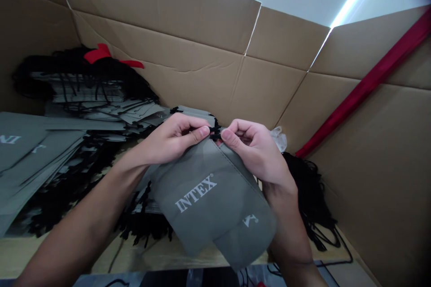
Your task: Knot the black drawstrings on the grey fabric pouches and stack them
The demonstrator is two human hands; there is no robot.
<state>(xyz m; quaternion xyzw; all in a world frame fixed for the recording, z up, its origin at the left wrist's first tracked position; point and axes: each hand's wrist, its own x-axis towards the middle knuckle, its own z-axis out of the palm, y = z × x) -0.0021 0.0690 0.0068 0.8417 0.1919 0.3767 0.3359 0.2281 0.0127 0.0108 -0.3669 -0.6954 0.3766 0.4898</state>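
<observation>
A grey sheet piece (198, 192) with white INTEX lettering hangs folded at an angle below my hands. Black cord (215, 133) shows at its upper corner, between my fingertips. My left hand (178, 136) pinches one side of this cord with thumb and forefinger. Opposite it, my right hand (254, 145) is closed on the cord's other side, its thumb pressed against bent fingers. The two hands are almost touching. Whether the cord is knotted or looped there is too small to tell.
Stacked grey pieces (20, 161) with black cords lie at left; behind them rises another corded stack (87, 87) with a red strip. Black cords (306, 192) are heaped at right by a clear plastic bag (279, 139). Cardboard walls (202, 53) enclose the wooden table (148, 255).
</observation>
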